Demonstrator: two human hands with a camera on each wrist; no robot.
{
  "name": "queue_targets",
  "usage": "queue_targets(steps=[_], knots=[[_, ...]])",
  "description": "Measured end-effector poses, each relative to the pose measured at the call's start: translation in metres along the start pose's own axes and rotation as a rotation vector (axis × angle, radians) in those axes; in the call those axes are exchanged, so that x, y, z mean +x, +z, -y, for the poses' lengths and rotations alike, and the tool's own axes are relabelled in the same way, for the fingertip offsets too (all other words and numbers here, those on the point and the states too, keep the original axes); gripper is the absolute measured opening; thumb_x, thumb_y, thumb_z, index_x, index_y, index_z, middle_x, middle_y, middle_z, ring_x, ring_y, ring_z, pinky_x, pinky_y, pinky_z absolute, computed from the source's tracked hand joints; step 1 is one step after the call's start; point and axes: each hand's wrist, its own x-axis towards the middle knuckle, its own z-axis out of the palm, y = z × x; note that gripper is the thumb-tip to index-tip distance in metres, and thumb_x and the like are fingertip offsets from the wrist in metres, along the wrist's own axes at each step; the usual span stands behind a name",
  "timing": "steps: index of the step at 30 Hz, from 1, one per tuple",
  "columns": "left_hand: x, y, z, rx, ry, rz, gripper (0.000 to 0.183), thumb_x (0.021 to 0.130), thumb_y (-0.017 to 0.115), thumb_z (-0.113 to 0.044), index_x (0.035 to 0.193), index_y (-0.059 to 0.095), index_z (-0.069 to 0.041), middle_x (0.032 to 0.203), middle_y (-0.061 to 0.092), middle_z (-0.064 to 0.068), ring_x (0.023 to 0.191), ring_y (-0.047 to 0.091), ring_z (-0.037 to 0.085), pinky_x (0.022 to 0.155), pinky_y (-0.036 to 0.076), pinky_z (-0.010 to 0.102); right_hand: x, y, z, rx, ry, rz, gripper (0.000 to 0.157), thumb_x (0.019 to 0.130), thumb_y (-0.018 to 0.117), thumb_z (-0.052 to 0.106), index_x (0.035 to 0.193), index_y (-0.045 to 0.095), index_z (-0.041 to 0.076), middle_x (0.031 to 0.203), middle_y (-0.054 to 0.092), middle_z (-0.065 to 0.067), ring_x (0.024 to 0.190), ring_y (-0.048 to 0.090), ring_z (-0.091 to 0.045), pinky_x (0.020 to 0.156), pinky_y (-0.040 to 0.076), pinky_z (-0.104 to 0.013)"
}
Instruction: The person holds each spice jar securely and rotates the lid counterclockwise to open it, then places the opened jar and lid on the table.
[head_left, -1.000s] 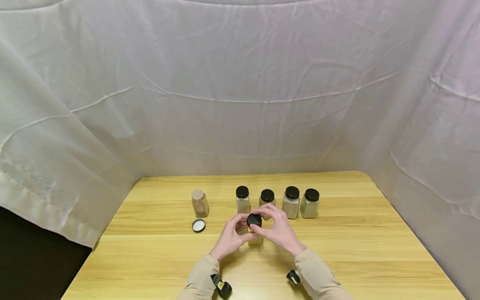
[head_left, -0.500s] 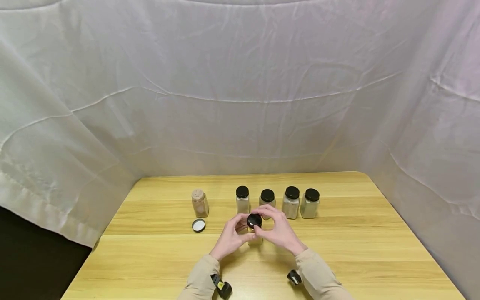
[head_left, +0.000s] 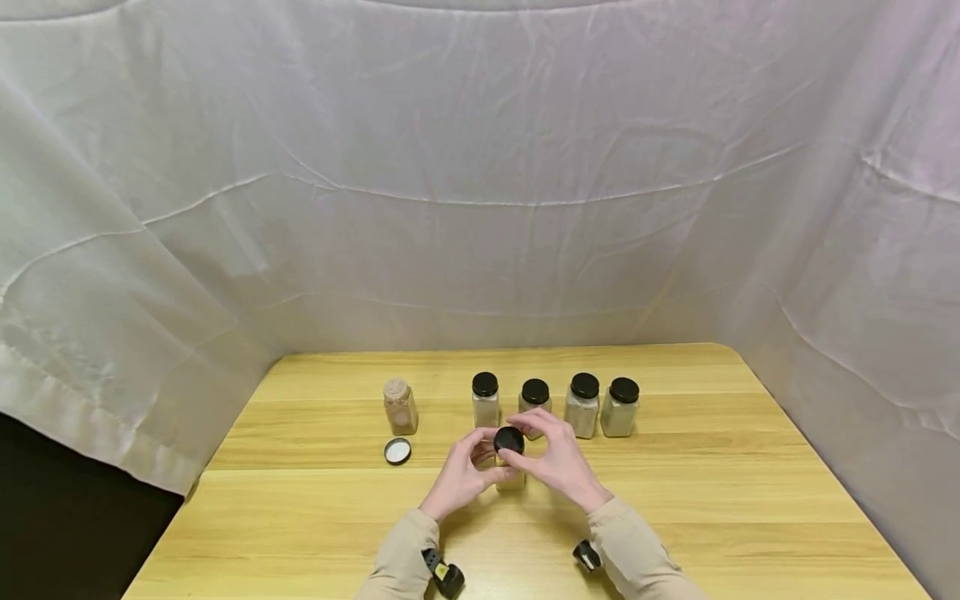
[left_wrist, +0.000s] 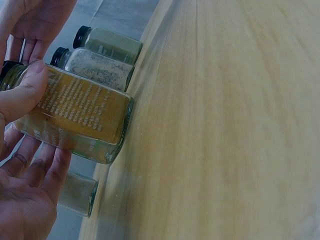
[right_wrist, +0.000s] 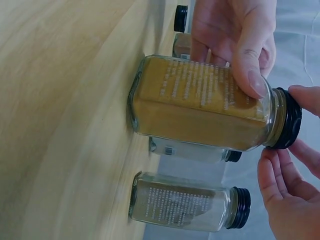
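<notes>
A square glass spice jar (right_wrist: 195, 100) of yellow-brown powder, with printed text, stands upright on the table at the person's front middle. The left hand (head_left: 459, 479) grips its body, thumb on the near side and fingers round the other. The right hand (head_left: 558, 458) pinches the black lid (right_wrist: 290, 120) between thumb and fingers. In the head view the lid (head_left: 508, 440) sits on the jar's neck, and the hands cover much of the glass. The left wrist view shows the left thumb (left_wrist: 30, 92) against the jar's shoulder.
Behind the hands stand several black-lidded spice jars, among them a pale one (head_left: 486, 408) and a greenish one (head_left: 620, 414) at the right. To the left is a lidless jar (head_left: 401, 414) with a pinkish shaker top. A loose lid (head_left: 397, 451) lies white side up before it.
The right thumb and fingers have shifted slightly around the lid, away and back again. The left hand and the jar have stayed in place.
</notes>
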Motion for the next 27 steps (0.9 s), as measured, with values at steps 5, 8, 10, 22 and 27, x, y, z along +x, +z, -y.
queue_targets(steps=[5,8,10,22,27], knots=[[0.0001,-0.0004,0.0003,-0.01,-0.01,0.0,0.051,0.083,0.081,-0.006,0.128,0.058,0.003,0.124,0.066,0.023,0.118,0.065,0.036,0.108,0.051,0.026,0.0,-0.001,-0.0001,0.009,-0.05,0.028,0.041,0.077,0.083,0.007,0.116,0.071,0.002,0.11,0.073,-0.009,0.095,0.068,-0.023,0.085,0.059,-0.029],[-0.0002,-0.0005,0.0003,-0.008,-0.012,0.003,0.052,0.083,0.081,-0.005,0.129,0.057,0.003,0.126,0.065,0.024,0.119,0.064,0.037,0.108,0.051,0.026,-0.0007,-0.0011,-0.0007,0.005,-0.072,0.039,0.042,0.076,0.081,0.005,0.117,0.071,0.002,0.113,0.072,-0.01,0.099,0.068,-0.025,0.086,0.06,-0.031],[-0.0003,-0.0006,0.0004,-0.007,-0.009,0.007,0.052,0.083,0.08,-0.004,0.129,0.057,0.004,0.127,0.065,0.024,0.119,0.064,0.038,0.108,0.051,0.026,-0.0009,-0.0006,-0.0013,0.004,-0.08,0.04,0.043,0.076,0.081,0.005,0.118,0.07,0.002,0.114,0.072,-0.011,0.101,0.068,-0.026,0.086,0.06,-0.033],[0.0004,0.0006,-0.0005,0.003,-0.008,-0.003,0.05,0.082,0.082,-0.009,0.126,0.06,-0.001,0.123,0.067,0.018,0.116,0.068,0.025,0.108,0.052,0.028,-0.0009,0.0027,0.0021,-0.04,0.096,-0.025,0.043,0.073,0.09,0.025,0.11,0.074,0.01,0.101,0.069,0.001,0.09,0.065,-0.025,0.081,0.053,-0.026],[0.0001,0.0004,-0.0001,-0.009,-0.007,0.001,0.05,0.083,0.081,-0.006,0.127,0.059,0.002,0.125,0.066,0.022,0.118,0.066,0.033,0.108,0.052,0.028,-0.0001,0.0016,0.0031,-0.03,0.034,-0.003,0.037,0.076,0.087,0.014,0.11,0.074,0.008,0.104,0.071,-0.002,0.093,0.066,-0.02,0.083,0.059,-0.038]])
